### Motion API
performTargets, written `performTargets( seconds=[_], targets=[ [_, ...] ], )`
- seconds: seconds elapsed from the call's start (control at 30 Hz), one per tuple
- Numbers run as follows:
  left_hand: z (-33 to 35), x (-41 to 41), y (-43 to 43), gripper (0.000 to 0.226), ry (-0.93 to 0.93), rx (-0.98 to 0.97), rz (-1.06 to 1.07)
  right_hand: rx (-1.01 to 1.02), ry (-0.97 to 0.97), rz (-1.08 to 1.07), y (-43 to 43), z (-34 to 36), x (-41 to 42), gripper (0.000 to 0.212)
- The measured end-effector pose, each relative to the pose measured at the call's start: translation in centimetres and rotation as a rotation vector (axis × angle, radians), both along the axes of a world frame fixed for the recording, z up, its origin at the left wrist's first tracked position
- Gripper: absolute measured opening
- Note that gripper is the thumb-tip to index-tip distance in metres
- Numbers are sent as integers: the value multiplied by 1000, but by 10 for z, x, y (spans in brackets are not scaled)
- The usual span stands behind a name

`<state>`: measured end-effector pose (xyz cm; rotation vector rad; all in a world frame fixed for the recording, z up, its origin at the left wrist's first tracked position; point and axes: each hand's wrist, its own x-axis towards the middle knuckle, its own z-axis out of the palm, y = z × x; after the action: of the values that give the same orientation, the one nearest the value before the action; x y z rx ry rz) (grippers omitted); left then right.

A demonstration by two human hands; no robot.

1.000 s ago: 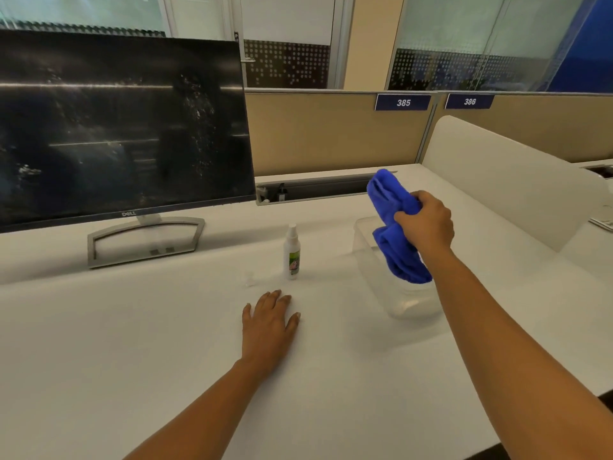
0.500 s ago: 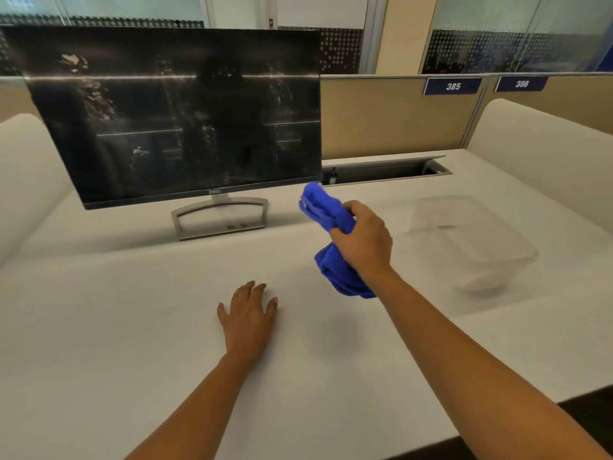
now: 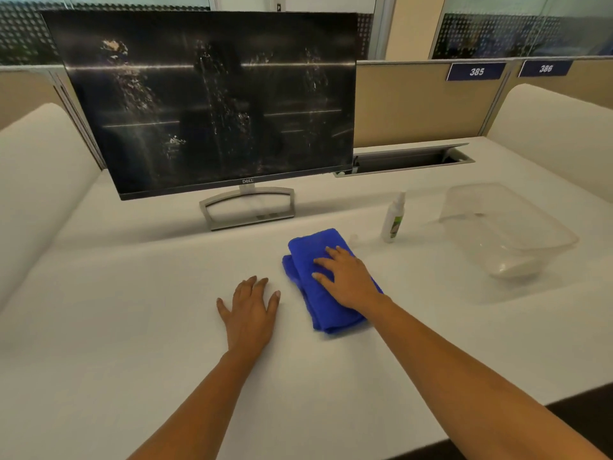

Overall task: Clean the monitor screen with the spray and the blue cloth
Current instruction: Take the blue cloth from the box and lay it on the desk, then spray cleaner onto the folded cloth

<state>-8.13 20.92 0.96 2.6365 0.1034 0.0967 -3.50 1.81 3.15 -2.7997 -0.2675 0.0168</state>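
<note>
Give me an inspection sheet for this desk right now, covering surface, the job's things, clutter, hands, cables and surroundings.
Surface: white desk, bare apart from the items below.
Job's things: monitor upright on its stand, screen streaked and spotted; blue cloth folded, lying flat on the desk in front of the monitor; spray bottle upright, right of the stand, untouched.
Clutter: clear plastic tub at the right, looks empty; small clear cap beside the bottle.
Hands: left hand flat on the desk, holding nothing; right hand open, palm down on the cloth.
Cables: nothing seen; open cable tray behind the monitor.
Surroundings: cubicle partitions, number plates 385 and 386, glass walls behind.
</note>
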Motion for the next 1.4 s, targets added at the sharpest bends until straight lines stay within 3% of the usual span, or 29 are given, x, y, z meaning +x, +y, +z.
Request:
performTargets(
  seconds=[0.13,0.23,0.3,0.37,0.43,0.5,0.6,0.67,0.83,1.07,1.23,1.4],
  targets=[
    [2,11,-17,53,-10,-50,-49,-8,53,20,-1,-10,-1,47],
    [3,23,-34,61,-10,-70,-82,236,-201,-130,-16,2,9,33],
    [3,25,-36,65,-2,-77,-97,405,-414,-349,-23,14,14,23],
    [0,27,-38,68,8,-63,-108,502,-555,-581,-37,24,23,27],
    [-2,31,-43,69,21,-50,-107,593,-541,-742,-59,31,38,38],
    [-3,31,-46,76,33,-28,-98,686,-401,-779,-79,34,54,53],
    [-8,29,-45,97,23,29,-78,773,-199,-724,-93,34,73,72],
    [-9,28,-45,89,-3,8,-51,816,-128,-680,-96,32,83,75],
    [-12,28,-45,81,-15,6,-36,885,-77,-596,-104,23,89,51],
    [-13,29,-46,76,-18,9,-27,1079,-164,-439,-101,22,74,38],
    [-12,28,-46,78,-42,3,-15,1244,-47,-235,-86,33,58,8],
    [-13,27,-45,78,-52,-4,-6,1297,126,-54,-66,33,45,26]
  ],
)
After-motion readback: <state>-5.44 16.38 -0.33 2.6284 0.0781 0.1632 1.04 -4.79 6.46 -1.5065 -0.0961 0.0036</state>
